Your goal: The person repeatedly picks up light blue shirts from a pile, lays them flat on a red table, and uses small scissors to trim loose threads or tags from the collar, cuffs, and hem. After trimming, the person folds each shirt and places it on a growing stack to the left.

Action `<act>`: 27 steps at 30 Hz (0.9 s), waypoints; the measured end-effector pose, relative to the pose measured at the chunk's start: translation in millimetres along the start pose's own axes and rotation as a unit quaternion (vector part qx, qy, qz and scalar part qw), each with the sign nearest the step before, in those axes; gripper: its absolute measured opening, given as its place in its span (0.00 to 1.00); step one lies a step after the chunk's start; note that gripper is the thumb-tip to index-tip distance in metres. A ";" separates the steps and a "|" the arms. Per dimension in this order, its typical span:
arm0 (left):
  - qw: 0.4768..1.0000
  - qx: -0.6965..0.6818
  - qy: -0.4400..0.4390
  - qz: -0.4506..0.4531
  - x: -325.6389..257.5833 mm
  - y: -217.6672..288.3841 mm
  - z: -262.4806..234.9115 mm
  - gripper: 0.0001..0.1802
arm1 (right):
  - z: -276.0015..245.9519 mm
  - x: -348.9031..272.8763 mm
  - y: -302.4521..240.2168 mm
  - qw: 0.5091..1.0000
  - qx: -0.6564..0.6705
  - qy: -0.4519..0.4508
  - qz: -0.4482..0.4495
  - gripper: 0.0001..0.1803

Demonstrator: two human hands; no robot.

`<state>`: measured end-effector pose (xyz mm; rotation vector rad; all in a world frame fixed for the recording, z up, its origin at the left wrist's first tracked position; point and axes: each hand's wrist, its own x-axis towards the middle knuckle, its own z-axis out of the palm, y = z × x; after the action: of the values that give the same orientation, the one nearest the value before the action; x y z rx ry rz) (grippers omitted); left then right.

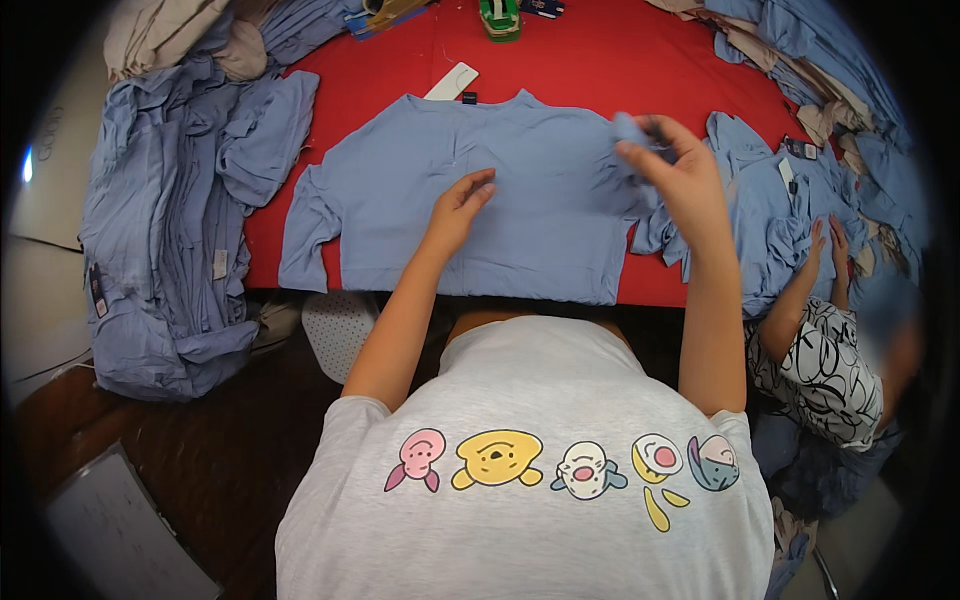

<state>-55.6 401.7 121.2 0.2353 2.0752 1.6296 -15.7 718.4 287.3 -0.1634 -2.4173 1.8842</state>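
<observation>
A light blue shirt (540, 240) is spread on the red-covered table before me, its neckline away from me and its lower edge along the near table edge. A white tag (453, 82) pokes out beyond the collar. My left hand (460, 208) hovers at or just over the middle of the shirt, thumb apart from the fingers, with nothing in it. At the shirt's right side, my right hand (680, 168) pinches part of the sleeve (630, 150) and lifts it; this spot is smeared by motion. The left sleeve (308, 225) lies bent outward on the cloth.
A tall pile of blue shirts (175, 230) stands at the left. More blue garments (750, 215) lie at the right, where a co-worker's hands (828, 250) rest on one. A green object (500, 20) sits at the far edge of the red cloth (590, 60).
</observation>
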 end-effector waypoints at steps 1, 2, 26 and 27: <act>0.993 -0.105 0.036 -0.035 -14.1 -5.3 -10.4 0.36 | 30.6 -12.0 -41.8 0.998 0.014 -0.049 -0.044 0.19; 0.973 -0.208 0.067 -0.069 -30.1 -16.6 -23.7 0.36 | 43.3 -14.6 -57.1 0.996 0.008 -0.054 -0.076 0.18; 0.771 0.530 0.331 0.122 -79.5 -42.1 -106.8 0.15 | 185.3 -38.1 148.8 0.898 -0.413 -0.019 -0.149 0.41; 0.773 0.527 0.328 0.131 -72.8 -48.3 -113.1 0.14 | 184.8 -36.5 149.7 0.899 -0.414 -0.009 -0.145 0.41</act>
<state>-38.3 260.0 114.0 0.3538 3.4679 0.4330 3.8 572.1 97.2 0.1705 -2.8780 0.6550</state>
